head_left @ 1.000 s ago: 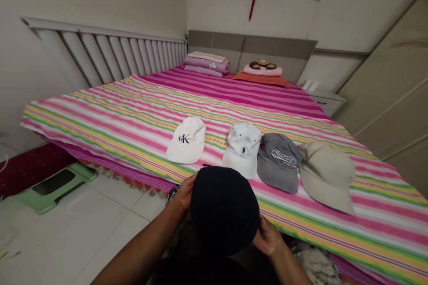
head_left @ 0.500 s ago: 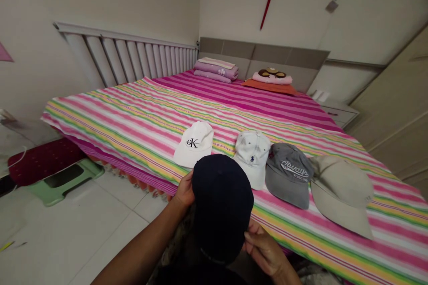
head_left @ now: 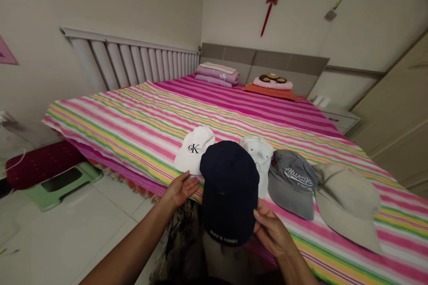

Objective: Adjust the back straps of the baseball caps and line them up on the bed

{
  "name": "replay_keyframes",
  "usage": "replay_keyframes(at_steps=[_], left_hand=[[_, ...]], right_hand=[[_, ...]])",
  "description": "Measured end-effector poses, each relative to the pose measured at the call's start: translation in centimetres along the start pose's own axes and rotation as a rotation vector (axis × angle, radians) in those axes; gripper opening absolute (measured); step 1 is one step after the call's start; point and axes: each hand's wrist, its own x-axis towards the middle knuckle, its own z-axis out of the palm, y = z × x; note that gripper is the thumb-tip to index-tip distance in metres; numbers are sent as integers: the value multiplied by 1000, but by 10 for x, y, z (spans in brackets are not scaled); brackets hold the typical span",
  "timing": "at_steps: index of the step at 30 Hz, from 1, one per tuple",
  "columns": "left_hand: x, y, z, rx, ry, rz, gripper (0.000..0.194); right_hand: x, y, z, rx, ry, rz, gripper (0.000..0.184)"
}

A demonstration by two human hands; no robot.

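My right hand (head_left: 271, 232) grips the right edge of a navy baseball cap (head_left: 229, 191), which is held upright in front of me above the bed's near edge. White stitched lettering shows near the cap's lower edge. My left hand (head_left: 180, 189) is open just left of the cap, with its fingers spread, and it seems not to touch it. On the striped bedsheet (head_left: 140, 131) lie a white Calvin Klein cap (head_left: 193, 150), a white cap (head_left: 261, 158) partly hidden by the navy one, a grey cap (head_left: 292, 182) and a beige cap (head_left: 347, 202).
The bed runs back to a grey headboard (head_left: 264, 60), with folded purple bedding (head_left: 217, 74) and a pink cushion (head_left: 272, 82) on it. A white radiator (head_left: 133, 62) lines the left wall. A red-topped green stool (head_left: 50, 173) stands on the tiled floor.
The navy cap has risen and now hides more of the white cap. My left hand has come away from the cap and opened. The view has shifted slightly.
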Motion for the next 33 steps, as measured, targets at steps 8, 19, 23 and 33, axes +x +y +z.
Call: replay_keyframes(at_steps=[8, 19, 23, 33], left_hand=[[25, 15, 16, -166, 172, 204, 19], [-6, 45, -36, -483, 105, 587, 40], [-12, 44, -50, -516, 97, 605, 44], [-14, 31, -45, -456, 3, 632, 43]], right_hand=[[75, -27, 15, 51, 53, -197, 39], [168, -27, 19, 182, 219, -200, 23], [183, -12, 9, 194, 287, -161, 24], [173, 30, -9, 139, 491, 25, 18]])
